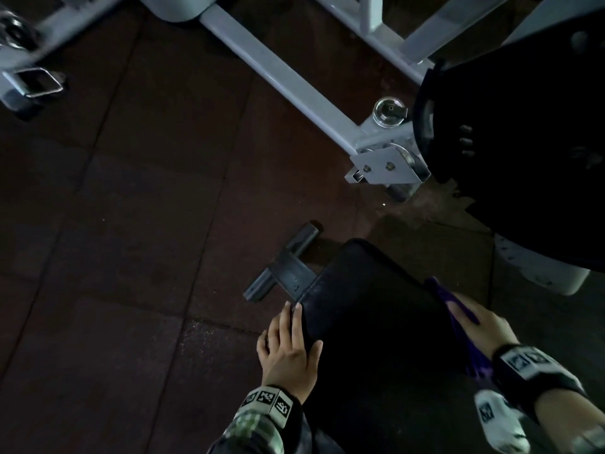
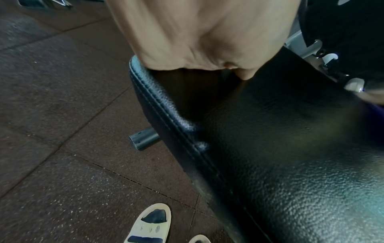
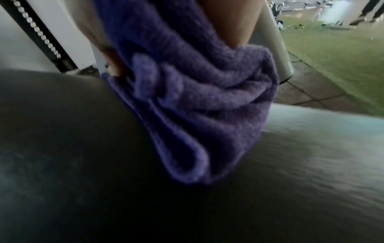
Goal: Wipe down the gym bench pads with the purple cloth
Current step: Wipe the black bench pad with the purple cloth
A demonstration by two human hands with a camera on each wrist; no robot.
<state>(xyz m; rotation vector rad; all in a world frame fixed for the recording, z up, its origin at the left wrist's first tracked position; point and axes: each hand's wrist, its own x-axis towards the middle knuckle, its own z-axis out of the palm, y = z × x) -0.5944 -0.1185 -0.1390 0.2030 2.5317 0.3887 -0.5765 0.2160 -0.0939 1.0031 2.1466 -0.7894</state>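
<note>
The black bench pad (image 1: 370, 309) fills the lower middle of the head view. My left hand (image 1: 288, 342) rests on its left edge, fingers straight down the side and thumb on top. In the left wrist view the palm of that hand (image 2: 197, 32) covers the pad's stitched edge (image 2: 166, 105). My right hand (image 1: 474, 326) grips the bunched purple cloth (image 1: 455, 309) and holds it against the pad's right edge. Seen from the right wrist, the cloth (image 3: 197, 106) hangs in folds on the pad (image 3: 83, 148) with a finger (image 3: 232, 21) over it.
A dark metal foot bar (image 1: 284, 263) sticks out beyond the pad's far end. A pale grey machine frame (image 1: 294, 80) crosses the floor behind, with a large black plate (image 1: 523, 142) at the right. Brown rubber floor tiles (image 1: 114, 224) lie left. My shoe (image 2: 149, 225) stands beside the bench.
</note>
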